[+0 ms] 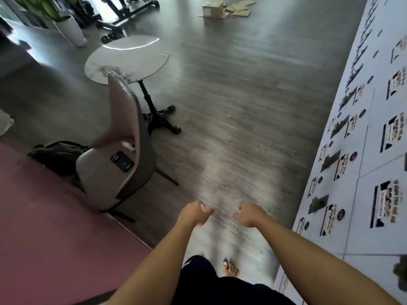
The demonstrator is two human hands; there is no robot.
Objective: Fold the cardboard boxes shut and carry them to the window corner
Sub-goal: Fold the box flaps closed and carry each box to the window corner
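Standing mid-room, left hand and right hand loosely curled, each grip empty. Cardboard boxes lie far across floor; advise crouching beside them, folding flaps squarely.

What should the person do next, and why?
Probably keep walking across the floor toward the cardboard far ahead. Both hands, left and right, hold nothing, and one box sits there among flat pieces, out of reach. The way between the table and the wall looks open.
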